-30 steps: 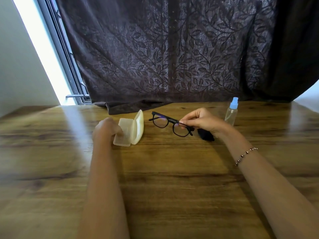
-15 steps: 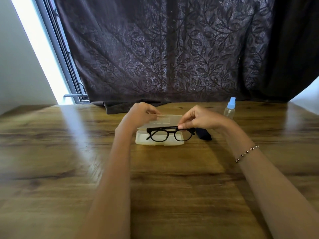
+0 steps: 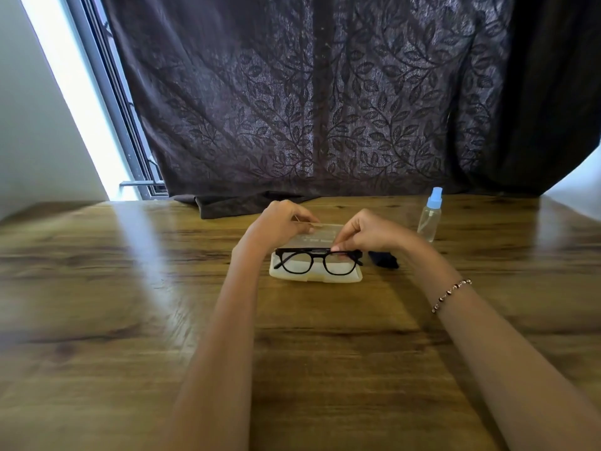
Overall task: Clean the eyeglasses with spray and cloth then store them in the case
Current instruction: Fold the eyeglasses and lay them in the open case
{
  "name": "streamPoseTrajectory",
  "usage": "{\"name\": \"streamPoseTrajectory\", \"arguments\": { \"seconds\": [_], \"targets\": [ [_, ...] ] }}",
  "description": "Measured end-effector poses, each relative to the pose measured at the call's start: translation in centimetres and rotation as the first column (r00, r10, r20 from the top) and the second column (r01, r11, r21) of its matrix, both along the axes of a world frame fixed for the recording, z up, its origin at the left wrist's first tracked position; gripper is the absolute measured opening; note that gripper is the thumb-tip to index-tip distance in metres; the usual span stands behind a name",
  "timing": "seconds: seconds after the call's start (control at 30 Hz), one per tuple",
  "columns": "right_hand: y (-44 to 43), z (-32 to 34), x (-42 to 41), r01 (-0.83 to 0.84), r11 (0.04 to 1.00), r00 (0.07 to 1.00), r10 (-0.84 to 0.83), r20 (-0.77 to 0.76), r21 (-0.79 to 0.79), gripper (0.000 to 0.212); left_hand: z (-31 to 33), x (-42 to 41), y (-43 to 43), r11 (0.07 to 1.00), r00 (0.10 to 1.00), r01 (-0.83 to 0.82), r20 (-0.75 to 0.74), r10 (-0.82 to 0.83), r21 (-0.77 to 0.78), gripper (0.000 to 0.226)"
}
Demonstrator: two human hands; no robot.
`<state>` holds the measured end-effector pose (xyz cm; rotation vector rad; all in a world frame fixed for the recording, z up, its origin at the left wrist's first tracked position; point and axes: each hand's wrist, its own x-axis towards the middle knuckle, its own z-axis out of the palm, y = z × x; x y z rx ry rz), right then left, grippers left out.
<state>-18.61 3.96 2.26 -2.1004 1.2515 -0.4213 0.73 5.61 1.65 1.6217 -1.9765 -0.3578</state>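
Head view: right hand (image 3: pixel 367 232) is pinching eyeglasses (image 3: pixel 317 263) by top rim over open case (image 3: pixel 313 278) — left hand (image 3: pixel 279 222) is gripping case lid (image 3: pixel 320 234); spray btl (image 3: pixel 430 216), cloth (image 3: pixel 383 259) resting on tabletop (image 3: pixel 130 288).

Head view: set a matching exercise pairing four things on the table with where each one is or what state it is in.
Things:
1. eyeglasses
2. case
3. spray bottle
4. cloth

States:
A. lies dark and crumpled on the table by the right wrist
B. stands upright at far right, blue cap on
C. pinched at the top rim by the right hand
D. lies open, lid held by the left hand

Pairs: 1-C, 2-D, 3-B, 4-A
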Motion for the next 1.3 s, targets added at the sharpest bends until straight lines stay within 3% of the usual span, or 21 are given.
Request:
{"name": "streamPoseTrajectory", "arguments": {
  "seconds": [0.2,0.4,0.57,0.77,1.03,1.2,1.3],
  "targets": [
    [0.4,-0.5,0.8,0.014,0.999,1.0,-0.015,0.025,0.032,0.01,-0.2,0.5,0.1,1.0,0.998,0.012,-0.055,-0.012,0.001,0.023],
    [0.3,-0.8,1.2,0.017,0.998,1.0,-0.017,-0.004,-0.068,0.009,-0.3,0.5,0.2,1.0,0.997,0.006,-0.081,-0.006,-0.001,0.022],
    [0.1,-1.1,1.1,0.053,0.995,0.992,-0.063,0.108,0.087,0.005,-0.5,0.5,0.3,1.0,0.996,0.009,-0.09,-0.009,0.005,0.021],
    [0.2,-1.0,1.4,0.105,0.987,0.982,-0.122,0.147,0.124,0.004,-0.9,0.7,0.1,1.0,0.997,0.013,-0.081,-0.012,0.013,0.022],
    [0.2,-1.1,1.5,0.082,0.996,0.996,-0.082,0.024,0.026,0.004,-1.0,0.7,0.1,1.0,0.994,0.017,-0.105,-0.016,0.005,0.02],
    [0.1,-1.3,1.1,0.065,0.998,0.996,-0.067,0.067,0.022,0.003,-1.1,0.7,-0.2,1.0,0.995,0.015,-0.102,-0.014,0.011,0.021],
    [0.0,-0.9,0.4,-0.002,0.996,0.995,-0.007,0.1,0.091,0.016,-1.2,0.7,-0.3,1.0,0.995,0.019,-0.102,-0.018,0.008,0.021]
  ]
}}
